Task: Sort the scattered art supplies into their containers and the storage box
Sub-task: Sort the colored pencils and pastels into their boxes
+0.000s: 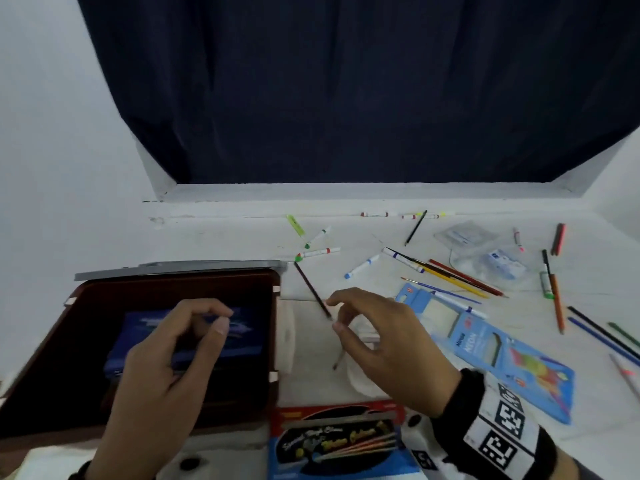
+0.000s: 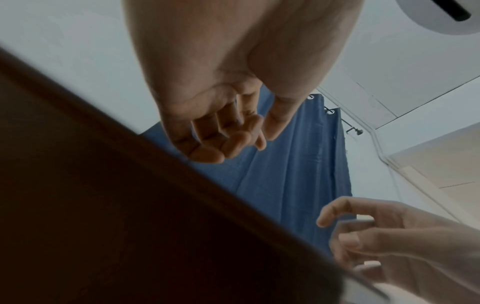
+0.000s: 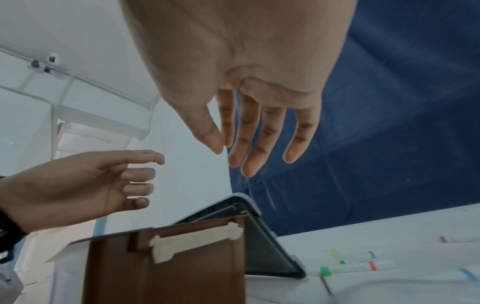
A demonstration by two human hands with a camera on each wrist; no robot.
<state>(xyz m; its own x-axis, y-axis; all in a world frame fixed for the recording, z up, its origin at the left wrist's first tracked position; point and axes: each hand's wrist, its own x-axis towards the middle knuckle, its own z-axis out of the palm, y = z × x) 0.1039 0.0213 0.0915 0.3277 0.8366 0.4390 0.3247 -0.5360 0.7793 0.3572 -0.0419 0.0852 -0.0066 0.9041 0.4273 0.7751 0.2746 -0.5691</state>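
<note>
1. A dark pencil (image 1: 311, 289) is seen at the centre of the head view, lying slantwise on the white desk (image 1: 242, 237), just right of the brown storage box (image 1: 274, 327).
2. It is judged light, stiff and thin. Its smooth barrel is likely to roll, and the lead tip could snap if it is dropped.
3. A thumb-and-forefinger pinch near mid-barrel is suggested, since the ends would let it swing.
4. Its look is noted: a slim, dark reddish-brown shaft, with the lower part hidden under the fingers.
5. The right hand (image 1: 377, 344) is held over it with fingers spread and relaxed. Nothing is gripped.
6. The left hand (image 1: 166, 368) is hung above the box at lower left, loosely curled and empty.
7. Markers (image 1: 318, 252) and other pencils are seen scattered towards the upper right.
</note>
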